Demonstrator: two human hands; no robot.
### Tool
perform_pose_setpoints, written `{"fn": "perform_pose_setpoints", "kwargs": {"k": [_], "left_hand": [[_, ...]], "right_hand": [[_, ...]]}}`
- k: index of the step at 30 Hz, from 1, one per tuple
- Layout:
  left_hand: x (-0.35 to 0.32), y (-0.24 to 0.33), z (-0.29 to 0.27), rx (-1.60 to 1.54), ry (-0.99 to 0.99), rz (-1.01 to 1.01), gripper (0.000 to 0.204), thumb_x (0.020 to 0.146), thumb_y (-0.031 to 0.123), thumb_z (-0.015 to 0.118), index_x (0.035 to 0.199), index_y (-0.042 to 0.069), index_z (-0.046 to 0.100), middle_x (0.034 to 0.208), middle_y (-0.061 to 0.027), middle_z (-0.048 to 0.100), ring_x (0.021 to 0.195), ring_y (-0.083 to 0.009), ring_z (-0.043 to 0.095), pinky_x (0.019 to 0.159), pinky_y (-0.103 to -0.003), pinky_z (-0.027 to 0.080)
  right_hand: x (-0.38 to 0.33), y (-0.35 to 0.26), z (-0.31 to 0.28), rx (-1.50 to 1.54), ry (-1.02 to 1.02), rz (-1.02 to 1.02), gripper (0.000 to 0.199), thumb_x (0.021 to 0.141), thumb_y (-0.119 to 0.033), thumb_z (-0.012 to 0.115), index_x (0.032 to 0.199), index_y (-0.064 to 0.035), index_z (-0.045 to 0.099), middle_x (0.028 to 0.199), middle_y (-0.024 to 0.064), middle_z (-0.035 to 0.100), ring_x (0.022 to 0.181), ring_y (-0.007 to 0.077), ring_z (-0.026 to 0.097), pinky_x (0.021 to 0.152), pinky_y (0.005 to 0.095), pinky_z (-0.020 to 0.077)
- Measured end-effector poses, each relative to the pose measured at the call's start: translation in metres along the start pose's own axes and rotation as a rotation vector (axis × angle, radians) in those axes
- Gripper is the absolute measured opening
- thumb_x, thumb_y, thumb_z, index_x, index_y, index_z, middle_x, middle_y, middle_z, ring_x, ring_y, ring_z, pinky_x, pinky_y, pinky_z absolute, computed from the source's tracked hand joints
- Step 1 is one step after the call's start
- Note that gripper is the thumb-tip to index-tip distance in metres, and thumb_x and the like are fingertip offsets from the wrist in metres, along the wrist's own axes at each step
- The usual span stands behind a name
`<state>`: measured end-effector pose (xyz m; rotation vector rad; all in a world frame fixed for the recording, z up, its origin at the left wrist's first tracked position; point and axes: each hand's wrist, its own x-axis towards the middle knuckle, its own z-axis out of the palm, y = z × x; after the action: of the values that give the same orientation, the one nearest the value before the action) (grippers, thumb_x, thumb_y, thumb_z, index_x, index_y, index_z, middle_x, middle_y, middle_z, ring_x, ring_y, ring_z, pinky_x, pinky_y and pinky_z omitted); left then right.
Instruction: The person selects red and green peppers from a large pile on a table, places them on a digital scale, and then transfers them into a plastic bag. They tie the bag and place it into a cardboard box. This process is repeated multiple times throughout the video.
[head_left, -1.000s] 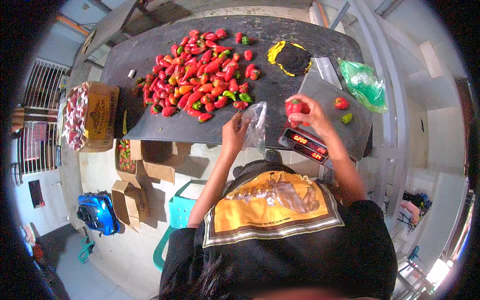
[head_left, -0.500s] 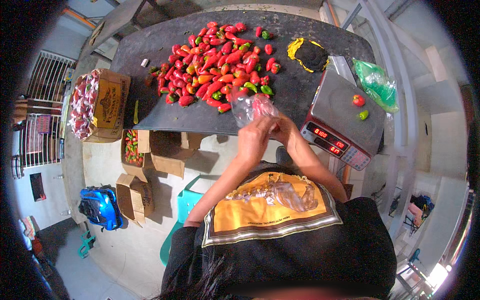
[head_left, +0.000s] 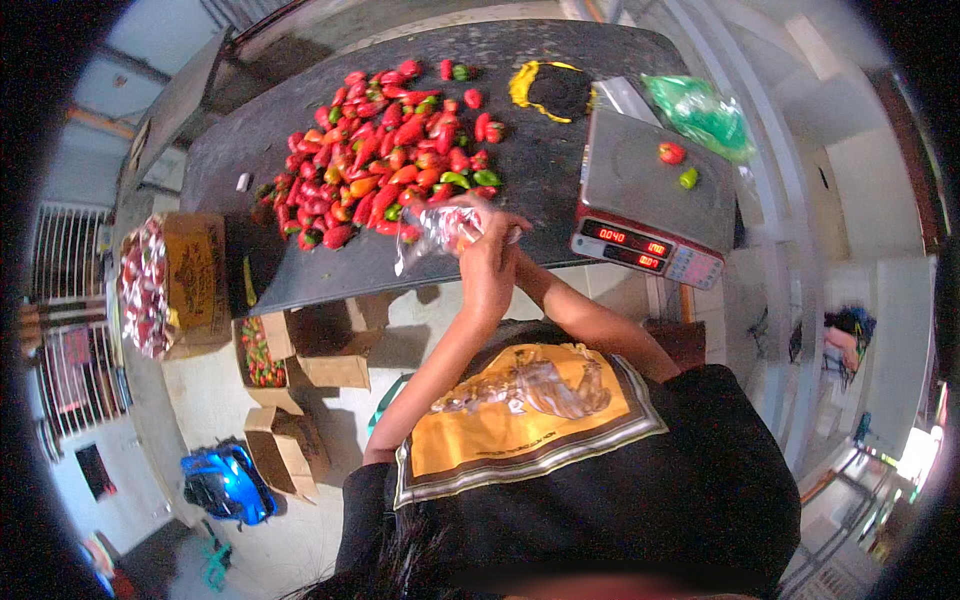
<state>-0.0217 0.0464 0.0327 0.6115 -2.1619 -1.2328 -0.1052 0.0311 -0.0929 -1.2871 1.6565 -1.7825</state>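
At the frame's centre, the left hand [head_left: 487, 268] and right hand [head_left: 510, 232] meet at the dark worktop's [head_left: 560, 165] near edge, both pinching a clear plastic bag [head_left: 432, 226] that juts left of them, just below the pepper pile [head_left: 385, 165].

Bright, even daylight fills the scene, and the dark counter [head_left: 560, 170] shows soft sheen. Glare blows out the lower right rim. Fisheye bending curves the edges inside a black vignette. The bottom edge blurs.
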Motion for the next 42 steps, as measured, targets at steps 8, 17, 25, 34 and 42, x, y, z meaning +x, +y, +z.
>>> {"fn": "perform_pose_setpoints", "kwargs": {"k": [8,17,25,34,42], "left_hand": [[0.043,-0.045,0.021,-0.457,0.111,-0.279,0.014,0.096,0.012,0.047,0.092,0.003,0.056,0.078,0.0011,0.052,0.068,-0.0059,0.044,0.060,-0.022,0.038],[0.099,-0.035,0.029,-0.434,0.141,-0.285,0.012,0.092,0.014,0.055,0.097,0.003,0.056,0.080,0.0008,0.053,0.068,-0.0048,0.046,0.058,-0.021,0.039],[0.116,-0.025,0.024,-0.378,0.175,-0.355,0.011,0.091,0.014,0.056,0.095,0.004,0.057,0.075,0.0023,0.055,0.063,-0.0037,0.046,0.055,-0.020,0.038],[0.096,-0.012,0.031,-0.164,0.189,-0.305,0.012,0.089,0.011,0.059,0.092,-0.001,0.057,0.075,-0.0057,0.061,0.066,-0.0073,0.053,0.060,-0.026,0.044],[0.056,-0.015,0.058,0.038,0.271,-0.229,0.012,0.085,0.011,0.058,0.093,0.003,0.055,0.077,-0.0200,0.062,0.073,-0.0400,0.061,0.062,-0.044,0.046]], "right_hand": [[0.016,-0.066,-0.089,-0.508,-0.400,0.012,0.038,0.085,-0.023,0.059,0.118,-0.0053,0.053,0.110,0.0166,0.059,0.102,0.0300,0.057,0.088,0.0373,0.0446],[0.014,-0.045,-0.321,-1.385,0.031,0.261,0.045,0.076,-0.008,0.066,0.120,-0.0163,0.057,0.110,0.0149,0.052,0.105,0.0335,0.050,0.088,0.0432,0.0445],[0.034,0.020,-0.375,-1.352,-0.096,0.351,0.040,0.079,-0.010,0.064,0.117,-0.0122,0.052,0.107,0.0198,0.053,0.087,0.0376,0.062,0.077,0.0421,0.0512],[0.052,-0.089,-0.183,-0.043,-0.137,0.192,0.025,0.084,-0.005,0.060,0.109,-0.0046,0.056,0.102,0.0028,0.060,0.097,0.0104,0.056,0.086,0.0256,0.0446],[0.008,0.001,-0.097,0.129,0.016,0.364,0.035,0.089,-0.031,0.052,0.110,-0.0038,0.056,0.100,0.0141,0.064,0.091,0.0266,0.061,0.078,0.0372,0.0467]]}}
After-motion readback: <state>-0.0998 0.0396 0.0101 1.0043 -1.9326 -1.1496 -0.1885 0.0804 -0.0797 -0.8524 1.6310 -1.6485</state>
